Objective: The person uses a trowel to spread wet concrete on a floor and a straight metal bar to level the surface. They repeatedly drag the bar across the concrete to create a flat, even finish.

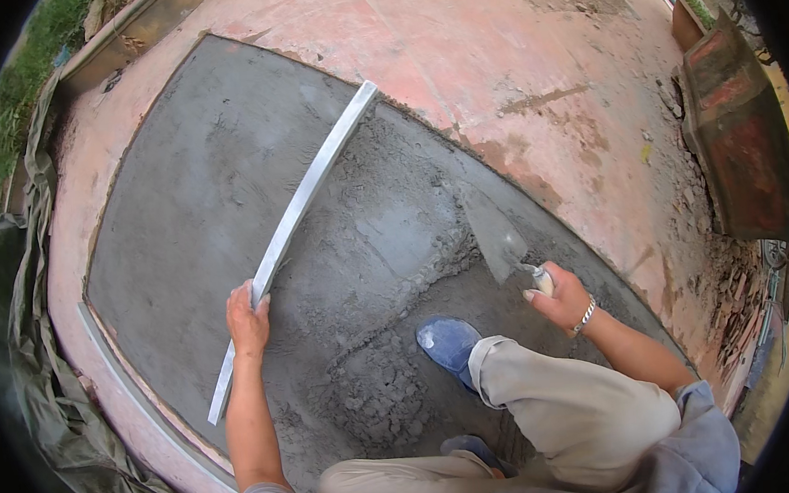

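My left hand [248,320] is closed round a long, straight metal screed bar [305,193], which lies slantwise across a patch of wet grey mortar [181,160]. Left of the bar the mortar looks fairly smooth; to its right it is rough and lumpy. In my right hand [560,298] is the handle of a pointed trowel [495,233]. Its blade points away from me, over the edge of the rough mortar. A heap of loose mortar [381,387] lies between my arms, beside my blue shoe [448,344].
Pink paving [509,50] surrounds the patch. A rusty, bent metal sheet [738,126] stands at the right, near scattered rubble. A crumpled dark tarp [49,358] runs along the left. Another pale strip [146,393] lies along the patch's left edge. My second shoe rests near the bottom.
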Demonstrator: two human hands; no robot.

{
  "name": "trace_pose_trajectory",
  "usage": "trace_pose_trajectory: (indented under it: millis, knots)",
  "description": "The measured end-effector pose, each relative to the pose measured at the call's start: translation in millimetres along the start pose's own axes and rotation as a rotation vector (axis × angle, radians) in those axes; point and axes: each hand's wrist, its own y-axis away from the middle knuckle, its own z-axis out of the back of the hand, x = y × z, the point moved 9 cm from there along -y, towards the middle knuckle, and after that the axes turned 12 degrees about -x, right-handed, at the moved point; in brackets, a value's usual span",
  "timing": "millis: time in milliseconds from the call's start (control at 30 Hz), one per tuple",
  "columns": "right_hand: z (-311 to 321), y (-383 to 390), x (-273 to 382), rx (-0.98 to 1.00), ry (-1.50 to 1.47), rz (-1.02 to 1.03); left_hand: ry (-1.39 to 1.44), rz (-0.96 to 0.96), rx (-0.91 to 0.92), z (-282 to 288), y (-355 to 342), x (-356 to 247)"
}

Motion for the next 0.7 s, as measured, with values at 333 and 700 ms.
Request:
trace_pose_trajectory:
  millis: [333, 700]
  knots:
    - [5, 2, -15, -0.001, 0.057, -0.025, -0.102, 0.156, 0.002, -35, -72, 40]
    - [2, 1, -14, 0.012, 0.014, -0.040, -0.110, 0.176, 0.051, -69, -112, -1]
